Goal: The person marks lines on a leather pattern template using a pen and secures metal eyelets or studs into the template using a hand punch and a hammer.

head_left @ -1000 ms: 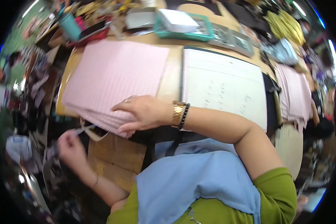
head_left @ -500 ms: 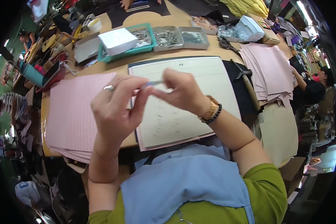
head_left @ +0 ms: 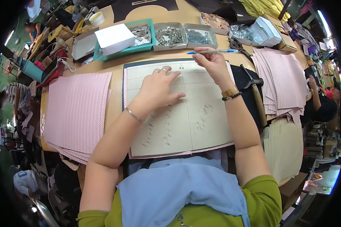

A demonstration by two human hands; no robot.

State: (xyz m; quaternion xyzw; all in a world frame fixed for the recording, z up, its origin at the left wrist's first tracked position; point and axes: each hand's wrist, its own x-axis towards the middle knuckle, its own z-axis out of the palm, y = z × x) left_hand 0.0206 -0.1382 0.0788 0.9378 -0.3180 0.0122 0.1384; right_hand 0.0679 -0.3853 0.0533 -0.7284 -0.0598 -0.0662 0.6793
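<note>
My left hand point(head_left: 161, 87) rests on a cream sheet point(head_left: 212, 132) marked with ruled lines and handwriting, its fingers spread and thumb stretched out. Near the far edge of that sheet, my right hand point(head_left: 214, 68) pinches a blue-and-white pen point(head_left: 221, 51). The pen lies almost level, its blue tip pointing left. Two small dark marks show on the sheet between my hands. A pink sheet edge peeks out beneath the cream one, and a dark layer shows along its far edge.
Pink patterned sheets point(head_left: 77, 109) are piled at left, with another pink pile point(head_left: 280, 79) at right. A hammer point(head_left: 257, 90) lies on black material beside the cream sheet. Behind stand a green basket point(head_left: 152, 36) holding a white box point(head_left: 115, 38), and trays of small metal parts point(head_left: 169, 36).
My hands were together above the sheet, around a blurred thing. They have parted: the left came down flat on the sheet, the right moved right and away with the pen.
</note>
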